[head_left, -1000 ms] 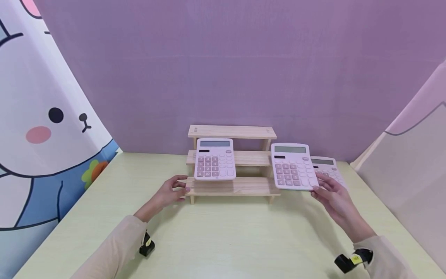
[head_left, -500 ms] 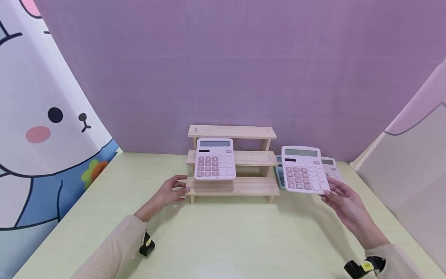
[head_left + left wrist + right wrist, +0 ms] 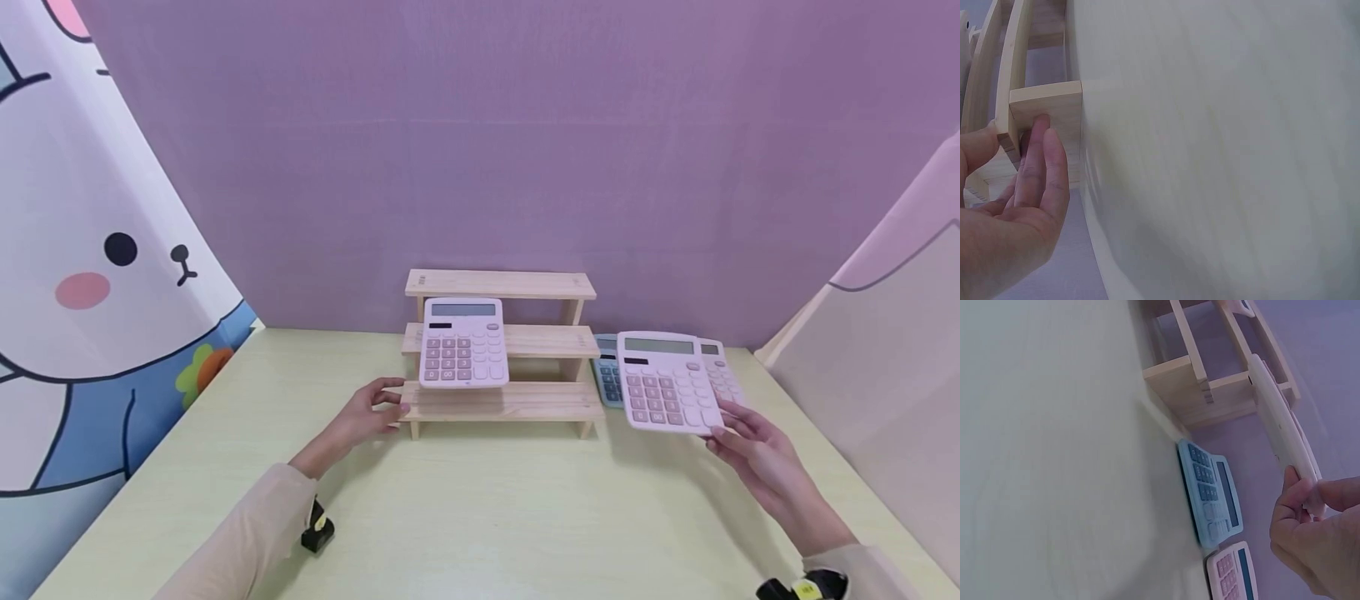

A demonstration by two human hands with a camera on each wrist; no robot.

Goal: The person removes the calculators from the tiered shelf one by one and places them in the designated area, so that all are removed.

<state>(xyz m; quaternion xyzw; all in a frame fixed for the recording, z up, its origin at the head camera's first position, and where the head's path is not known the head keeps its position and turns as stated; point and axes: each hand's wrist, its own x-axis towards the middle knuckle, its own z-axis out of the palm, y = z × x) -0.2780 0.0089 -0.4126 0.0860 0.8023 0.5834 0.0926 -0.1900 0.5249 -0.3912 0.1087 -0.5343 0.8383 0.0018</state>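
Far on table (image 3: 480,508), rack (image 3: 498,403) w/ pink calc (image 3: 463,343) on left half. Right of it, 2nd pink calc (image 3: 667,383) aloft, blue calc (image 3: 609,373) & 3rd pink calc (image 3: 722,371) behind. R hand (image 3: 772,471) pinches 2nd one's nr right corner, fingers nearly meeting thumb; L hand (image 3: 366,414) pinches rack's left end, thumb atop, fingers under.

One stand (image 3: 547,340), three shelves (image 3: 500,283). Four calculators, three pink and one blue: one pink calculator (image 3: 480,362) on the stand, then, toward three o'clock of it, one blue calculator (image 3: 609,379), a second pink calculator (image 3: 666,379) and a third pink calculator (image 3: 721,367). Two hands: the left hand (image 3: 367,414) at eight o'clock, the right hand (image 3: 768,467) at four. One table (image 3: 510,508).
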